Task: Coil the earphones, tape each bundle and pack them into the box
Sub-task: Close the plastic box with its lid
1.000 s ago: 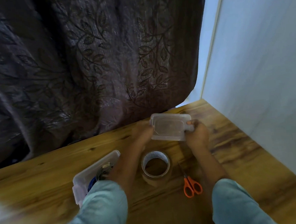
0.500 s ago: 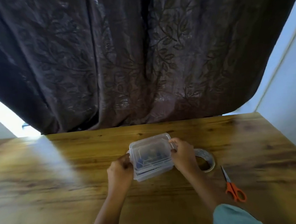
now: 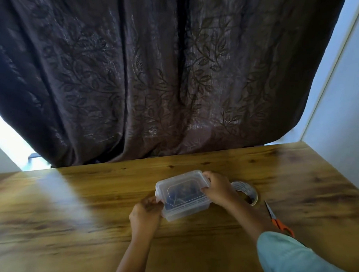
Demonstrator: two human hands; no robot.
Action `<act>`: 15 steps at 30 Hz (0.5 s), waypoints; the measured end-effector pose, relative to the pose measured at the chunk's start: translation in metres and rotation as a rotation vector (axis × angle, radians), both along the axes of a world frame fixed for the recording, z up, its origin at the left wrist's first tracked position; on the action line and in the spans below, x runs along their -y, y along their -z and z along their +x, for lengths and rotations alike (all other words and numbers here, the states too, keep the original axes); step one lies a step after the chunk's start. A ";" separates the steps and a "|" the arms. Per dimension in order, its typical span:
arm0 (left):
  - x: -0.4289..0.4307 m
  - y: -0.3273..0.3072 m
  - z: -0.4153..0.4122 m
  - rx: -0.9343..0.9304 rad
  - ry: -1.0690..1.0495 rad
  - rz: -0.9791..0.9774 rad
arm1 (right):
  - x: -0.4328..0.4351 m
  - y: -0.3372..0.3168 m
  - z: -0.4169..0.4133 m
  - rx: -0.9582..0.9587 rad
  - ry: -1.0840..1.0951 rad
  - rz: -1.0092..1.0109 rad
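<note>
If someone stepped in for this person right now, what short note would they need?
Left hand: grips the left end of the clear plastic box.
Right hand: grips the right end of the box's clear lid.
Things: the box is on the wooden table, lid on; its dark contents are too blurred to identify. The clear tape roll lies just right of the box, with the orange-handled scissors beyond it.
Done: packing looks finished.
Left: probably snapping the end clasps; I cannot tell whether they are latched.

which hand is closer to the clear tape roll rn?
Right. The right hand grips the right end of the clear plastic box, next to the clear tape roll; the left hand holds the box's left end, farther away.
</note>
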State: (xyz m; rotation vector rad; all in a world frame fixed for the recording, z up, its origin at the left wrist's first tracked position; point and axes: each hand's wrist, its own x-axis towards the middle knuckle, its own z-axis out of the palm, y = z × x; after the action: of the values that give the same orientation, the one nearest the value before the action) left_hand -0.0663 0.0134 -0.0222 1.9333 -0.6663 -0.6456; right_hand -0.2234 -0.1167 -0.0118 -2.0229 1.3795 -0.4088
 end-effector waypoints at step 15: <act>-0.017 0.006 0.045 -0.424 -0.022 -0.075 | -0.034 0.007 0.014 0.140 0.096 0.033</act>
State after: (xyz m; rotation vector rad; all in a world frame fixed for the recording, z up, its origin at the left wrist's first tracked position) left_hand -0.0214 0.0305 -0.0281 1.6589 -0.3942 -0.9665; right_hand -0.2096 -0.0828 -0.0188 -1.8692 1.3913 -0.5554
